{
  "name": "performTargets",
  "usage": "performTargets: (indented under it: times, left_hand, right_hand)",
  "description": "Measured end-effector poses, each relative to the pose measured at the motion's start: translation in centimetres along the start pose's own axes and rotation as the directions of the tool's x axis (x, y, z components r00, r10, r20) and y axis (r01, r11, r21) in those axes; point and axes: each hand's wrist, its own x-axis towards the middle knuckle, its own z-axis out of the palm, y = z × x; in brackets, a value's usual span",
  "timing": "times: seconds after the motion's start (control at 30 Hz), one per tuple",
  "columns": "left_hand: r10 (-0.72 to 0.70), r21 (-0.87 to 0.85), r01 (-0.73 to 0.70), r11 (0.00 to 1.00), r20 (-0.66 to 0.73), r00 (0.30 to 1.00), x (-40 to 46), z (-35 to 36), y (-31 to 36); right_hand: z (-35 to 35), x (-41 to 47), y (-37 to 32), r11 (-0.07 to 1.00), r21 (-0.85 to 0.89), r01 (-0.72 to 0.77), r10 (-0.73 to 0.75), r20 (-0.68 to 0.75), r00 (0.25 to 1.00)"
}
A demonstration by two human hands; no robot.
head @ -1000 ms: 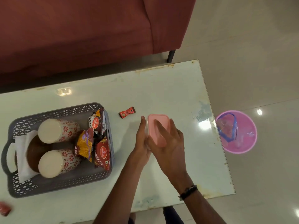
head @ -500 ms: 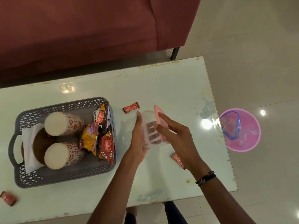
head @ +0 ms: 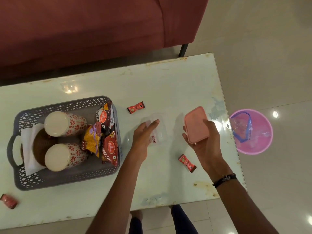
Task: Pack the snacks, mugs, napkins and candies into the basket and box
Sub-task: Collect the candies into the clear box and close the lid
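A grey basket (head: 67, 179) on the table's left holds two patterned mugs (head: 65, 123) (head: 65, 157), a white napkin (head: 29, 149) and several snack packets (head: 108, 144). My left hand (head: 145, 134) rests on the clear open box (head: 157, 130) at the table's middle, steadying it. My right hand (head: 202, 142) holds the pink lid (head: 196, 126) off to the box's right. Three red candies lie loose: one (head: 135, 107) beyond the box, one (head: 187, 162) near my right wrist, one (head: 9, 200) at the front left.
The white table (head: 168, 81) ends just right of my right hand. A pink bin (head: 251, 131) with a plastic bag stands on the floor beyond that edge. A red sofa (head: 92, 31) runs along the far side.
My right hand lifted the pink lid off the box and carried it to the right. My left hand stayed on the clear box, now uncovered. A candy by my right wrist came into sight.
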Motion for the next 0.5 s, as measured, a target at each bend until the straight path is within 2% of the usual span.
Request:
performTargets:
  times: [0.13,0.27,0.5]
  left_hand:
    - [0.087,0.101,-0.078,0.992,-0.086,0.992,-0.1,0.1,0.3]
    - [0.252,0.27,-0.193,0.943,-0.204,0.946,0.1,-0.4,0.2]
    - [0.288,0.268,-0.221,0.938,-0.247,0.925,-0.5,-0.4,-0.8]
  right_hand:
    - [-1.1,0.9,0.0,0.985,-0.147,0.088,-0.099,-0.065,0.993]
    - [-1.3,2.2,0.4,0.919,-0.367,0.147,-0.224,-0.175,0.959]
    - [-0.9,3.1,2.5,0.942,-0.299,0.15,-0.219,-0.213,0.952]
